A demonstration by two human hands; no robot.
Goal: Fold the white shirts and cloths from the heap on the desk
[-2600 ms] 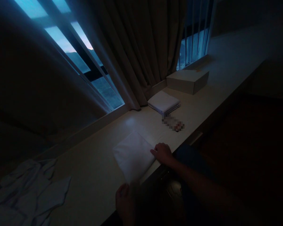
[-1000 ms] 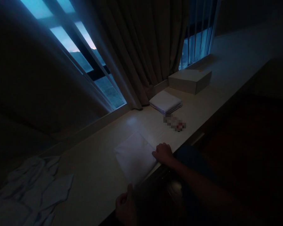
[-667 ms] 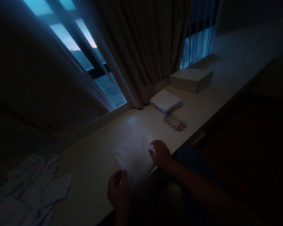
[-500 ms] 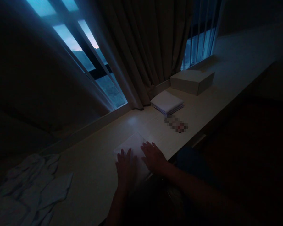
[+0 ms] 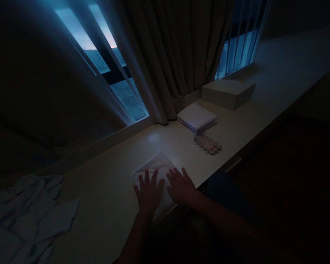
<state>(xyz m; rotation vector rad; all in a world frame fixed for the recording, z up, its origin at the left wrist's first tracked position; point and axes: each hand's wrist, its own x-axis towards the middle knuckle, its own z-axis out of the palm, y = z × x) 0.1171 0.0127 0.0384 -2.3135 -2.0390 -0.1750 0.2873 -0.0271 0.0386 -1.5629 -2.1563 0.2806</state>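
Observation:
A folded white cloth [image 5: 162,161] lies flat near the front edge of the long pale counter [image 5: 104,205]. My left hand [image 5: 149,192] rests on its left part with the fingers spread. On its right side lies my right hand [image 5: 181,187], palm down and fingers stretched out. Both hands are open and press on the cloth without gripping it. Farther back to the right sits a neat stack of folded white cloth [image 5: 197,116]. At the left, a loose heap of crumpled white cloths [image 5: 24,216] spreads over the counter.
A blurred-out flat object [image 5: 208,143] lies in front of the folded stack. Behind it stands a pale box [image 5: 228,93] by the window. Dark curtains [image 5: 170,55] hang along the back. The counter's front edge drops off into shadow at the right.
My left hand's fingers have spread wider on the cloth, and slight creases now show near them. My right hand stays nearly in place. The view has shifted slightly.

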